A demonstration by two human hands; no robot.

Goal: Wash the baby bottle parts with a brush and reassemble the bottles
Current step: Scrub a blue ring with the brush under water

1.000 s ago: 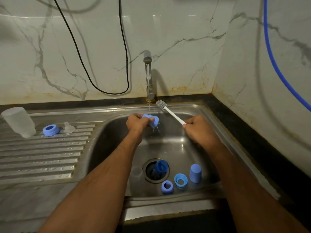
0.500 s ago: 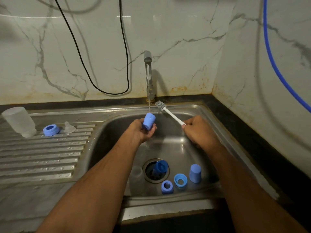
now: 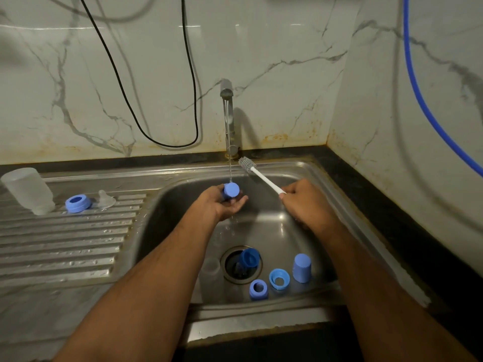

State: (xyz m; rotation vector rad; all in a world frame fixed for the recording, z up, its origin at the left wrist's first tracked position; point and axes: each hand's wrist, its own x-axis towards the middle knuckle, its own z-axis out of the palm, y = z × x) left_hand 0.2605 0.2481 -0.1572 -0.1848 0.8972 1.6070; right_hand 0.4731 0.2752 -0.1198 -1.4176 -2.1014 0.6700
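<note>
Head view, near to far: loose blue collars (image 3: 279, 279) and a cap (image 3: 302, 267) waiting by the drain. Farther in, left hand (image 3: 222, 203) cupping a blue cap (image 3: 231, 190) under the tap stream (image 3: 230, 163); right hand (image 3: 305, 202) fisted round the brush (image 3: 257, 173), bristles idle. Best to turn the cap slowly, mouth upward, rinsing fully before setting aside.

This is a home kitchen, at the washing-up corner; a stainless steel sink (image 3: 308, 178) with a ribbed draining board (image 3: 60, 246) on its left side is set into a dark counter (image 3: 392, 212); a tap (image 3: 226, 105) at the sink's far edge runs water; marble-look wall tiles (image 3: 287, 74), stained along their foot, meet in a corner at the right; a black cable (image 3: 130, 105) and a blue hose (image 3: 423, 105) hang against them.
</note>
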